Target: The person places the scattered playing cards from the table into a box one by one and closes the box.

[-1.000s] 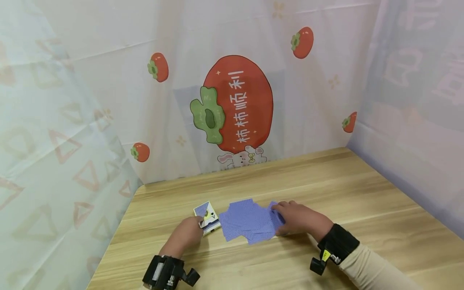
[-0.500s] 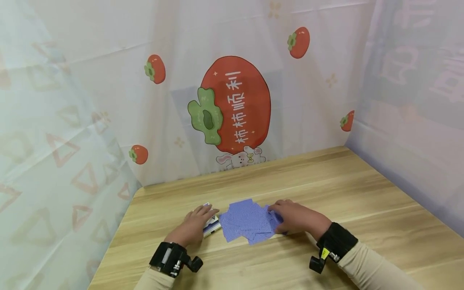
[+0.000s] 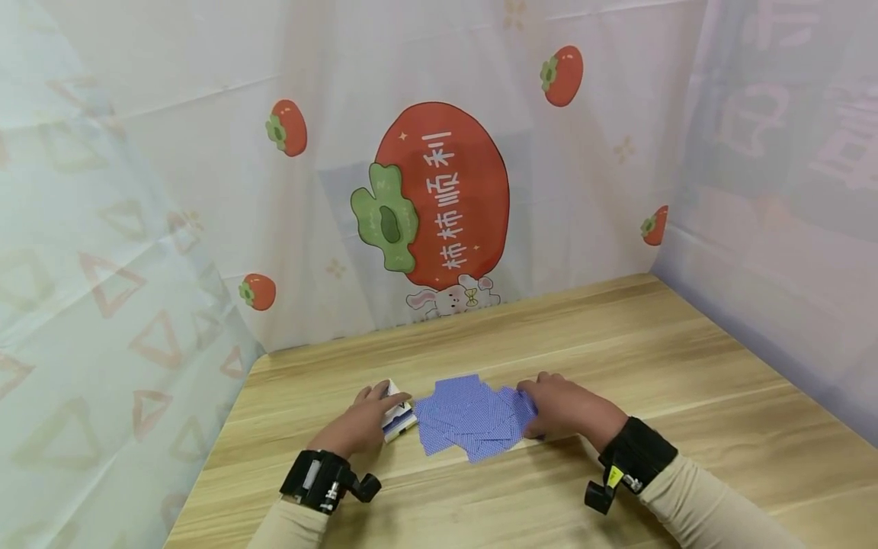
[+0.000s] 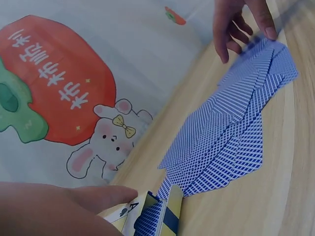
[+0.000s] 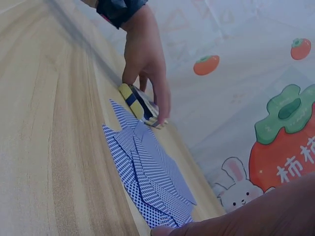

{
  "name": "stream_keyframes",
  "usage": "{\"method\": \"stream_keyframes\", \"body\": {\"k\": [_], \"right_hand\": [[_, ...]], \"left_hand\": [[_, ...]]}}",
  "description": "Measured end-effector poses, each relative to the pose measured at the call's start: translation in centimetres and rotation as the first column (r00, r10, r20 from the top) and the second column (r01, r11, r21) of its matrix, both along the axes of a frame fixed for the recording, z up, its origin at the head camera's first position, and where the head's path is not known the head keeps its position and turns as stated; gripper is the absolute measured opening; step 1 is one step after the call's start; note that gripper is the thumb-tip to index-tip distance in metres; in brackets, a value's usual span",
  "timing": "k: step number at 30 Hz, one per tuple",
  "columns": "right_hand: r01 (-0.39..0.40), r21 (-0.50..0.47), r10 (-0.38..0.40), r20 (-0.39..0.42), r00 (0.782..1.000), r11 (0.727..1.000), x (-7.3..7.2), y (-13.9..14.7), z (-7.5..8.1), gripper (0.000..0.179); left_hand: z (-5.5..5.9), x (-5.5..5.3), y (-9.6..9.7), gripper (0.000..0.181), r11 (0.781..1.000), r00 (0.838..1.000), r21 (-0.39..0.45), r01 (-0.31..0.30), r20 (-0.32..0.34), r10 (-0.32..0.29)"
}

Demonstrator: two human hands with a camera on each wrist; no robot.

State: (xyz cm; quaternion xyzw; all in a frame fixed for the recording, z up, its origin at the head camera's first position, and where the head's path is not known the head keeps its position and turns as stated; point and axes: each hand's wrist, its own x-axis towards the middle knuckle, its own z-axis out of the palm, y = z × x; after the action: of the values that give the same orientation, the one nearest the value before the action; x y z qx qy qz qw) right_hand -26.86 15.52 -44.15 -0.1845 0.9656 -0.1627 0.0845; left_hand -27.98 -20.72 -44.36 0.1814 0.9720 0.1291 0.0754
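Observation:
A spread of blue-patterned playing cards [image 3: 469, 419] lies face down and overlapping on the wooden table. To its left is a small card box [image 3: 399, 421], pale with a dark band; an ace [image 4: 127, 210] shows on it in the left wrist view, and blue card backs show inside its opening. My left hand [image 3: 358, 421] grips this box from above, thumb on the near side, fingers over the far side. At the right end of the spread, my right hand [image 3: 568, 406] holds the outer cards between thumb and curved fingers. Its palm side is hidden in the head view.
A wooden table [image 3: 583, 328] extends behind and to both sides of the cards. White curtains with a printed persimmon [image 3: 459, 198] stand along its back and sides. Each wrist wears a black strap with a small camera [image 3: 600, 496].
My left hand first pressed at the box's near left side, then opened over it, and now holds it across. The right hand stays at the spread's right end, where the cards lie slightly flatter.

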Motion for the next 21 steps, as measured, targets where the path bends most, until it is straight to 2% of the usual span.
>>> {"method": "stream_keyframes", "body": {"k": [3,7,10,16,21], "right_hand": [[0.006,0.0,-0.006,0.001,1.0,1.0,0.1,0.1,0.2,0.072],[0.019,-0.001,-0.019,0.008,1.0,1.0,0.2,0.1,0.5,0.071],[0.037,0.013,-0.037,0.006,0.999,0.999,0.2,0.1,0.7,0.07],[0.05,0.026,-0.05,0.018,0.999,0.998,0.2,-0.1,0.6,0.064],[0.059,0.019,-0.06,0.042,0.997,0.998,0.0,-0.1,0.6,0.062]], "left_hand": [[-0.1,0.5,-0.3,0.07,0.998,1.0,0.065,-0.018,0.016,0.016],[-0.3,1.1,-0.4,0.052,0.991,1.0,0.135,-0.009,0.023,0.006],[-0.6,1.4,-0.5,0.044,0.984,1.0,0.175,-0.024,-0.008,0.025],[-2.1,1.9,-1.2,0.039,0.964,0.989,0.241,-0.109,-0.072,0.13],[-3.0,2.4,-1.3,0.05,0.953,0.966,0.238,-0.186,-0.133,0.221]]}}
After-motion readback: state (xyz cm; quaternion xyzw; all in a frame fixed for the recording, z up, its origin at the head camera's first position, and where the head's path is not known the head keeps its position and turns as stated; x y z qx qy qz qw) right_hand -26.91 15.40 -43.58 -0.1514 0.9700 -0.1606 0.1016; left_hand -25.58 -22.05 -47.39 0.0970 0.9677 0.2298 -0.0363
